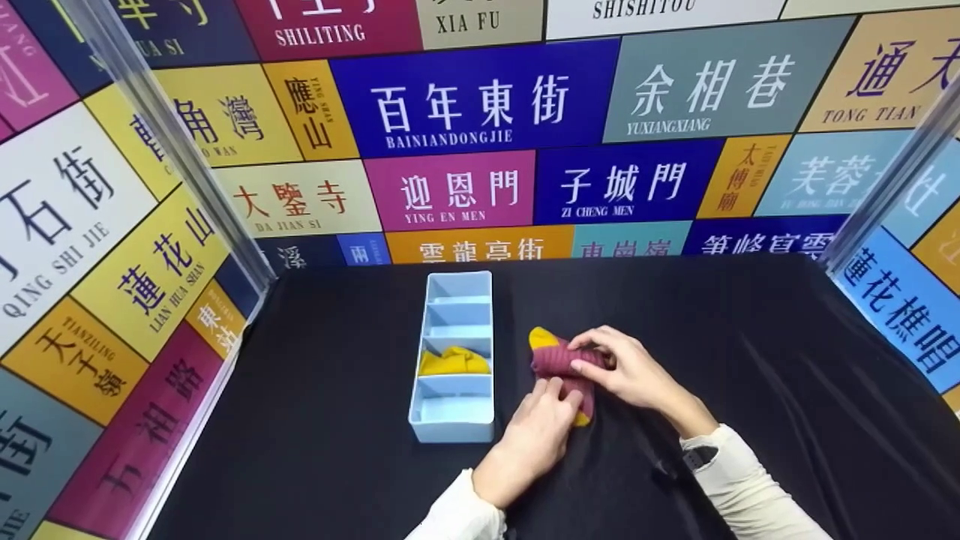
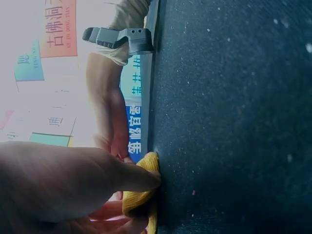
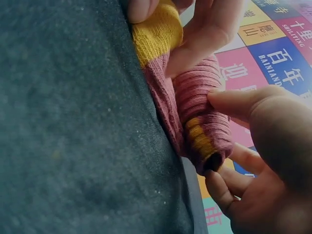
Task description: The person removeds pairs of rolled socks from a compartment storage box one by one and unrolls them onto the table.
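Observation:
A maroon ribbed sock (image 1: pixel 553 361) with yellow patches lies folded over on the black cloth. At its far, folded part, my right hand (image 1: pixel 634 373) holds the ribbed roll between thumb and fingers. The right wrist view shows that roll (image 3: pixel 197 92) with a dark opening at its end, gripped by the thumb and fingertips. My left hand (image 1: pixel 534 426) pinches the near end, where yellow knit (image 2: pixel 139 195) shows between thumb and fingers in the left wrist view. Left of the hands stands a light blue divided box (image 1: pixel 415 420); a folded yellow piece of knit (image 1: pixel 454 361) sits in one compartment.
Black cloth (image 1: pixel 322 420) covers the table, creased near the right forearm. Panels with printed place names (image 1: pixel 480 97) rise behind the table and at both sides, with clear corner posts (image 1: pixel 217 172) between them. A dark band (image 1: pixel 697 457) circles the right wrist.

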A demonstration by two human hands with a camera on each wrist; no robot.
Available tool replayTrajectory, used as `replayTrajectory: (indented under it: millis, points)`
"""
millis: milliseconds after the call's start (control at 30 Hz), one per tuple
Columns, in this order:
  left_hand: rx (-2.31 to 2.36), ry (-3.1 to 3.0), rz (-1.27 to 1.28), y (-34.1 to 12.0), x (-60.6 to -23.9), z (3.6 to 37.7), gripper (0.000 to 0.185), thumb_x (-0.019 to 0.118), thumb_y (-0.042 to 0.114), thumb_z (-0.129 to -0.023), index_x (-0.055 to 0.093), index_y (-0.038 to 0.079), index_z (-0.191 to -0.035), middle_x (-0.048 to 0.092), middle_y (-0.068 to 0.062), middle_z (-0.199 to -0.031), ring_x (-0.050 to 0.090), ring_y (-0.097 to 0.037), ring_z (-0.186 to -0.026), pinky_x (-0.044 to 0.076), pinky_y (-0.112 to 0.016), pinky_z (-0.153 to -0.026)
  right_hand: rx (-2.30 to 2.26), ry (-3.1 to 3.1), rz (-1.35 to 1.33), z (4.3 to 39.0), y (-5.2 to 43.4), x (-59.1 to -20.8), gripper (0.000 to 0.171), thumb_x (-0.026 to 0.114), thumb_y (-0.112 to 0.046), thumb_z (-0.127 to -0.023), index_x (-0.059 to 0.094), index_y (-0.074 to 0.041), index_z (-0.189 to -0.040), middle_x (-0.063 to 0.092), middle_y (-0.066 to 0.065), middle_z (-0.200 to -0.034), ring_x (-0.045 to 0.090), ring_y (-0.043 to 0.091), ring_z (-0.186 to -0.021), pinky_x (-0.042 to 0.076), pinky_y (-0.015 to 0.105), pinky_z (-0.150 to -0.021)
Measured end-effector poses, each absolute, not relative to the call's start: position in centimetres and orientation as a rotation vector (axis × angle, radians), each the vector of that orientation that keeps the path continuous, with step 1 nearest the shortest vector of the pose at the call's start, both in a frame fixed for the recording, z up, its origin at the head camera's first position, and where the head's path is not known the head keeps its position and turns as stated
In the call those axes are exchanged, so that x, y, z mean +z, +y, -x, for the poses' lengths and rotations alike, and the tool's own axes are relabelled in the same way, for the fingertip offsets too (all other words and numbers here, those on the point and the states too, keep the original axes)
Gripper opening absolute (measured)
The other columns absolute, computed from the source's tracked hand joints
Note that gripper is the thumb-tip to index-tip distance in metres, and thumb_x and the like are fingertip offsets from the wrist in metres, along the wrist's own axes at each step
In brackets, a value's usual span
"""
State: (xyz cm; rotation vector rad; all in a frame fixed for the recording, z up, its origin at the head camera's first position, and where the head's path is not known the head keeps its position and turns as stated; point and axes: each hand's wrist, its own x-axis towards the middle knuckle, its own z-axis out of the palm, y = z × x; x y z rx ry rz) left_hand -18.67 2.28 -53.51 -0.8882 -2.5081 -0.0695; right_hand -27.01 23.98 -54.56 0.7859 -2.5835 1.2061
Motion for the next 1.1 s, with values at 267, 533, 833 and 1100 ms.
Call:
replayTrajectory:
  millis: [267, 533, 833, 1100]
  points:
    - [-0.111, -2.594, 0.909, 1.8, -52.7, 18.9, 0.030, 0.089, 0.018, -0.084, 0.068, 0.012, -0.104, 0.067, -0.006, -0.108, 0.067, -0.022, -0.093, 0.060, -0.032, -0.077, 1.146, -2.627, -0.807, 27.4, 23.9, -54.4, 0.041, 0.090, -0.021, -0.091, 0.078, -0.015, -0.130, 0.077, -0.001, -0.123, 0.070, 0.019, -0.110, 0.055, 0.034, -0.098]
    - [-0.124, -2.644, 1.004, 1.6, -52.1, 18.6, 0.022, 0.086, 0.022, -0.091, 0.071, 0.013, -0.105, 0.067, -0.004, -0.104, 0.069, -0.021, -0.090, 0.060, -0.031, -0.080, 1.172, -2.637, -0.794, 27.4, 23.9, -54.3, 0.045, 0.085, -0.019, -0.095, 0.070, -0.021, -0.138, 0.080, -0.006, -0.122, 0.074, 0.013, -0.103, 0.056, 0.030, -0.090]
    - [-0.042, -2.609, 0.970, 1.9, -52.5, 18.5, 0.022, 0.086, 0.024, -0.088, 0.072, 0.016, -0.103, 0.067, -0.003, -0.101, 0.066, -0.020, -0.091, 0.059, -0.029, -0.078, 1.045, -2.602, -0.810, 27.4, 23.7, -54.4, 0.036, 0.086, -0.021, -0.094, 0.077, -0.013, -0.128, 0.076, 0.005, -0.128, 0.071, 0.024, -0.116, 0.053, 0.047, -0.102]
    - [-0.020, -2.654, 0.948, 1.9, -52.7, 18.5, 0.021, 0.085, 0.026, -0.090, 0.073, 0.018, -0.106, 0.067, -0.001, -0.103, 0.065, -0.019, -0.096, 0.060, -0.030, -0.078, 0.971, -2.633, -0.805, 28.0, 23.3, -54.3, 0.043, 0.092, -0.021, -0.088, 0.075, -0.013, -0.126, 0.075, 0.002, -0.121, 0.073, 0.022, -0.108, 0.053, 0.049, -0.101]
